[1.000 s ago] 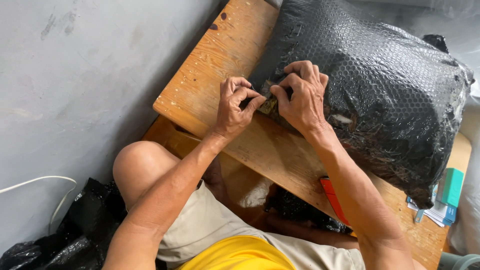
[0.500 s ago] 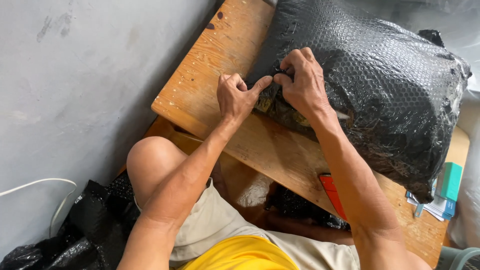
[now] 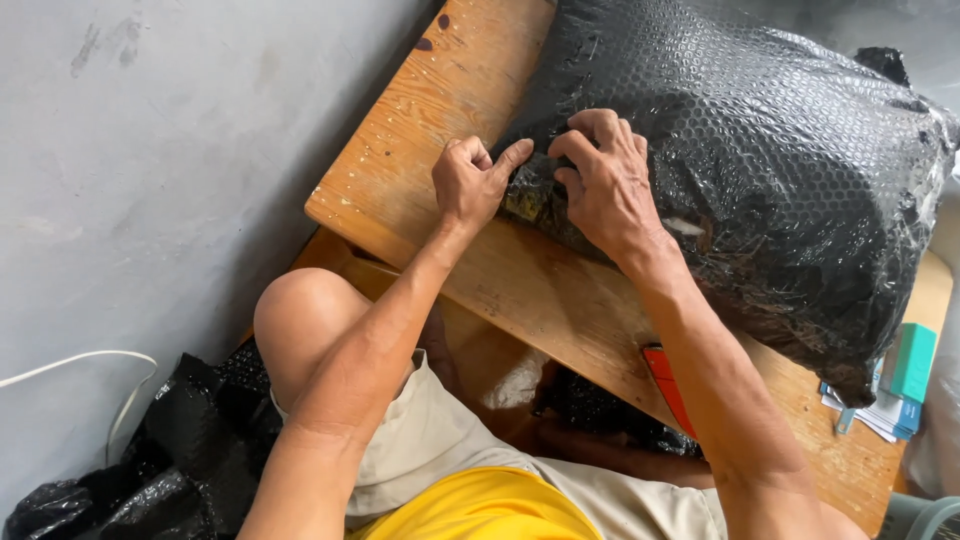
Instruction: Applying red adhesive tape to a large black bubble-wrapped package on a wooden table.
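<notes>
Two bare hands work at the near edge of a large parcel wrapped in black bubble wrap (image 3: 760, 170), which lies on a wooden bench (image 3: 440, 100) and covers most of its far side. Left hand (image 3: 470, 183), just beside the parcel's near corner, is curled into a closed grip with the thumb pressed against the wrap, while the right hand (image 3: 605, 185) rests on top of the parcel, its fingers bent and pinching the plastic. Beyond the parcel's far end, at the bench edge, lie a teal box (image 3: 912, 360) and some papers (image 3: 880, 412).
</notes>
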